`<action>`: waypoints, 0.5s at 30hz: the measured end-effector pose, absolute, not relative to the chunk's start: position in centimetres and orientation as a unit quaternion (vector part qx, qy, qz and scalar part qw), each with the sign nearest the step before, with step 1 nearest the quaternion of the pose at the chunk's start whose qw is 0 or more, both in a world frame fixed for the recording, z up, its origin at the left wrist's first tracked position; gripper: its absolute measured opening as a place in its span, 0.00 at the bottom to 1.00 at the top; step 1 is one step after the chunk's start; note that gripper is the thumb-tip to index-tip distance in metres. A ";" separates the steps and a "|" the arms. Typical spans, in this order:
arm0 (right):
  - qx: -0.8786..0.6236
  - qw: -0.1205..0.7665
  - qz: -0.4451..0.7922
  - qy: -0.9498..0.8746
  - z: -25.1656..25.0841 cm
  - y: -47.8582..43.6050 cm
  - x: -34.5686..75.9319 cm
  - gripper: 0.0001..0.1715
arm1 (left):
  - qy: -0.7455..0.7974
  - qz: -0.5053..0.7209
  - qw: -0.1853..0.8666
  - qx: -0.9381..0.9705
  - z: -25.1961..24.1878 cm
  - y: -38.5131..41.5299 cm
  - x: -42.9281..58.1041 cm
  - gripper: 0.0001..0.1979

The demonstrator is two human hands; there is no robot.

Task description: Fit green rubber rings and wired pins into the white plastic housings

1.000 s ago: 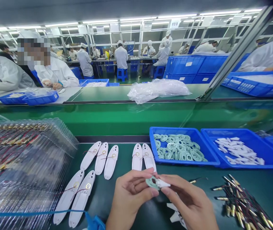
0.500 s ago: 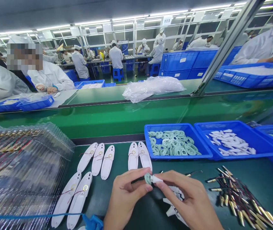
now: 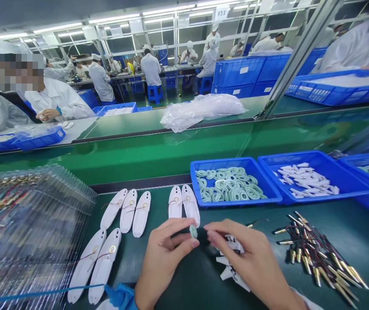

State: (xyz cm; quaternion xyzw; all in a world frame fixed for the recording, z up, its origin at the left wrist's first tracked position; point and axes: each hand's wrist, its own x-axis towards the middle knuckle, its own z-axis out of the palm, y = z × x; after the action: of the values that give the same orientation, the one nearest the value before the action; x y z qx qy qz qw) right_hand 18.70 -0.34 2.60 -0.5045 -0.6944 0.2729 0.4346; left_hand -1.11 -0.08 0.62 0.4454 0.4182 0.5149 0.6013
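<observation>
My left hand (image 3: pixel 168 254) is closed, pinching a pale green oval ring (image 3: pixel 193 231) between thumb and fingertips. Just to its right, my right hand (image 3: pixel 245 254) has thumb and fingertips drawn close together, apart from the ring. Whatever they may hold is hidden. Several small white plastic parts (image 3: pixel 226 273) lie on the table beneath my right hand, partly covered by it. Beyond my left hand, two white elongated shells (image 3: pixel 175 204) with thin wires and a round brass-coloured disc lie side by side.
More white shells (image 3: pixel 127 213) lie at left, beside stacked clear trays (image 3: pixel 35 224) of wired parts. Blue bins hold green rings (image 3: pixel 232 185) and white pieces (image 3: pixel 307 181). Wired brass-tipped parts (image 3: pixel 320 254) are piled at right. Across the green divider (image 3: pixel 139 157), people in white coats work.
My right hand has moved slightly away from the green ring. The white piece seen between its fingers at the ring is no longer visible. The view has shifted slightly.
</observation>
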 end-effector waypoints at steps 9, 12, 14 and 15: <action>-0.548 0.363 0.192 -0.729 1.6 0.8 20.1 0.11 | 0.547 0.586 0.434 0.412 1.8 0.6 -3.4 0.11; -0.541 0.244 0.130 -0.794 1.6 1.3 18.5 0.12 | 0.546 0.591 0.423 0.418 2.0 0.6 -3.7 0.11; -0.550 0.174 0.067 -0.814 1.6 1.8 17.4 0.12 | 0.536 0.585 0.436 0.426 2.0 0.5 -3.7 0.10; -0.553 0.151 0.043 -0.818 1.5 2.0 16.9 0.12 | 0.529 0.580 0.448 0.429 2.0 0.5 -3.6 0.10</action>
State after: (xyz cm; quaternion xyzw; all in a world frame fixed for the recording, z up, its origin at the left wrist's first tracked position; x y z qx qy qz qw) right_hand 16.87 2.02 1.53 -0.5528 -0.8184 0.0430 0.1510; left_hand -3.63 0.49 1.95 0.4288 0.5286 0.5799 0.4477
